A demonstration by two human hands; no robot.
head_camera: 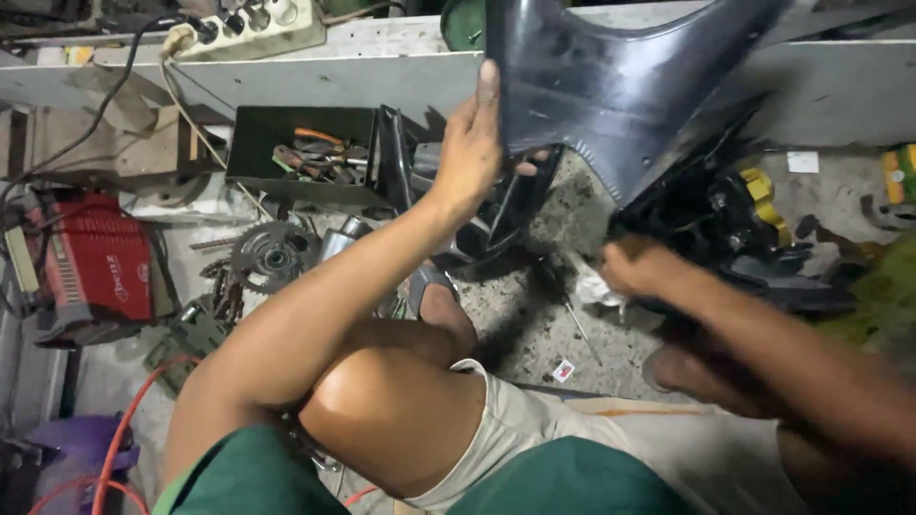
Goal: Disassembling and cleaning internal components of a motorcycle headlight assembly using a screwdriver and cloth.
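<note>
1. From the head view, my left hand [469,153] grasps the lower left edge of a glossy black plastic motorcycle fairing panel [620,86], thumb up along the edge and fingers curled behind it. The panel stands upright at about one o'clock from my bent knee, its top cut off by the frame.

2. My right hand [637,267] sits at three o'clock, closed around a crumpled white rag [593,289]. It is blurred, so I cannot tell how tightly it clenches. It lies just below the panel's pointed lower tip, close to it but seemingly not touching.

3. To do this well, I judge the left hand should brace the panel firmly, because it is thin and would flex. The rag would do best pressed flat against the glossy face, not bunched.

4. Under the panel, a tangle of dark motorcycle parts [725,229] with a bit of yellow rests on the gritty concrete floor [520,315]. Keeping the panel's edge clear of them would spare it scratches.

5. At ten o'clock stands an open black toolbox [256,143] holding pliers, and near it a sprocket [274,256] lies on the floor. A red machine [100,262] is at nine o'clock, and a power strip [250,29] at eleven.
</note>
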